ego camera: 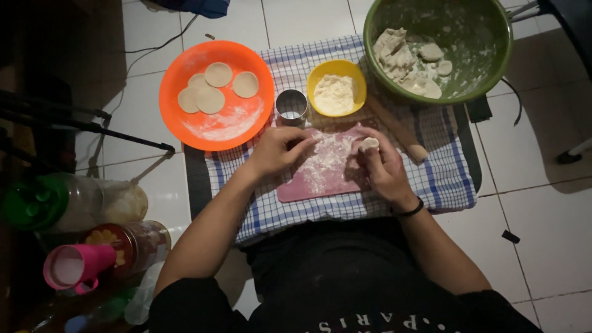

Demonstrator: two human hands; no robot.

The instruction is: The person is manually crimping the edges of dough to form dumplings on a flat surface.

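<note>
White floor tiles carried everything, with a blue-and-white checked cloth (444,179) spread over them as the working surface. Off the cloth's left edge, in shadow, lay a few jars and a pink cup (73,268). At the cloth's far left corner sat an orange plate (185,117) dusted with flour, holding four flat dough rounds (213,86) already cut. Beside it, toward the middle of the far edge, stood a metal ring cutter (291,107), then a yellow bowl (320,77) of flour. Near the cloth's middle lay a pink cutting board (302,188), floured across its centre. The left hand (277,151) rested at the board's left side, fingers curled loosely together and touching the floured surface; whether it pinched anything could not be told. The right hand (382,166), at the board's right side, was closed around a small dough piece (369,144) held at its fingertips just above the board. A wooden rolling pin (398,132) lay slanted behind that hand. At the far right corner a big green bowl (493,68) held several lumps of unshaped dough (404,58). Judging by this, the work seemed early: four rounds finished, one piece in hand, and much dough left in the bowl.
</note>
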